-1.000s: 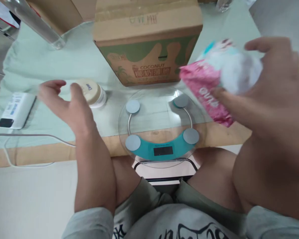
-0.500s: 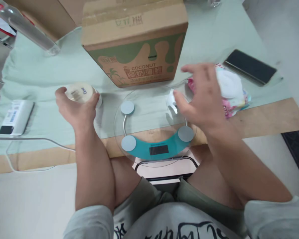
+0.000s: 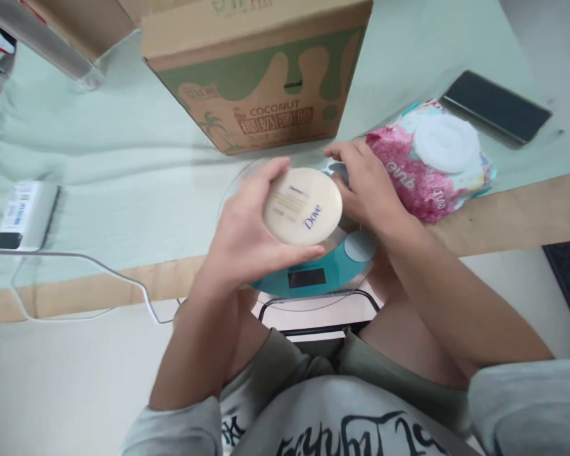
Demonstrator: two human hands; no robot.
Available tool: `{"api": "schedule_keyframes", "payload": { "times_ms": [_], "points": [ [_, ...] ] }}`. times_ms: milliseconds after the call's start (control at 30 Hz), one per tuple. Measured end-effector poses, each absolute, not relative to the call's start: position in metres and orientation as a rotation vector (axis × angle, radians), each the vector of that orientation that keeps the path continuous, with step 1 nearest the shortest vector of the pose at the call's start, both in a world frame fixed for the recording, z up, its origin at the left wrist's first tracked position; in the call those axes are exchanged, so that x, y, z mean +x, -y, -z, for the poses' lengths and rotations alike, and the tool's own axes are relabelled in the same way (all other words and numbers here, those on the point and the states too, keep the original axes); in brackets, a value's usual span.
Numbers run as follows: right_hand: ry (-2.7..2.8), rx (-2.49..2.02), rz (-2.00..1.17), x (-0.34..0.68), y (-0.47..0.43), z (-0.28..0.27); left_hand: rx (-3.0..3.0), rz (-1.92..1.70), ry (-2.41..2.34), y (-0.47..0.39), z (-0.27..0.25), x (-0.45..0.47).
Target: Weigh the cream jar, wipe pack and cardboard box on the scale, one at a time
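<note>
My left hand (image 3: pixel 242 221) is closed around the side of a round, cream-lidded Dove jar (image 3: pixel 304 206), its thumb near the front edge. The jar is above the round glass scale (image 3: pixel 289 278) and hides much of it; a teal band with a dark display shows in front. My right hand (image 3: pixel 368 180) is over the scale's right side, thumb and forefinger apart beside a grey round pad (image 3: pixel 339 170). Its other fingers are partly hidden, and nothing held shows in it. Close by on the right lies a pink pack of wipes (image 3: pixel 420 168) with a white lid.
A cardboard coconut box (image 3: pixel 266 88) stands right behind the scale. At the right back lies a dark phone (image 3: pixel 496 107). A white device (image 3: pixel 27 215) is on the left, with a pale cable (image 3: pixel 76 255) crossing the wooden table edge (image 3: pixel 513 218). A clear bottle (image 3: pixel 52 41) lies at the left back.
My left hand has carried the jar from the left over the scale. My right hand has moved down and left, uncovering the wipes pack. White crumpled material near its thumb no longer shows.
</note>
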State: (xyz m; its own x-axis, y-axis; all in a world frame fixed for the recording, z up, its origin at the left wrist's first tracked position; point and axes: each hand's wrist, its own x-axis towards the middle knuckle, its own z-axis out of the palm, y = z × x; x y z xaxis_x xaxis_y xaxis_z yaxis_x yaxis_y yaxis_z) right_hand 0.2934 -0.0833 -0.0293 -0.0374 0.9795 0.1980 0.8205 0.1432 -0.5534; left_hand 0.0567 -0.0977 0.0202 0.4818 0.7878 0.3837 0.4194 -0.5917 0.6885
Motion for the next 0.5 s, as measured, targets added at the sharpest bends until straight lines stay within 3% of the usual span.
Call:
{"api": "schedule_keyframes", "payload": {
  "times_ms": [167,367,500],
  "points": [
    [1.888,-1.65,-0.411,0.297,0.088,0.019,2.073,-0.834,-0.883,0.086,-0.015,0.049],
    [1.671,-1.709,-0.615,0.288,0.095,0.017,1.726,-1.34,-1.255,0.05,0.019,0.031],
    [1.674,-1.655,-0.596,0.284,0.093,0.026,1.851,-1.074,-1.398,0.05,0.038,0.038]
  ]
}}
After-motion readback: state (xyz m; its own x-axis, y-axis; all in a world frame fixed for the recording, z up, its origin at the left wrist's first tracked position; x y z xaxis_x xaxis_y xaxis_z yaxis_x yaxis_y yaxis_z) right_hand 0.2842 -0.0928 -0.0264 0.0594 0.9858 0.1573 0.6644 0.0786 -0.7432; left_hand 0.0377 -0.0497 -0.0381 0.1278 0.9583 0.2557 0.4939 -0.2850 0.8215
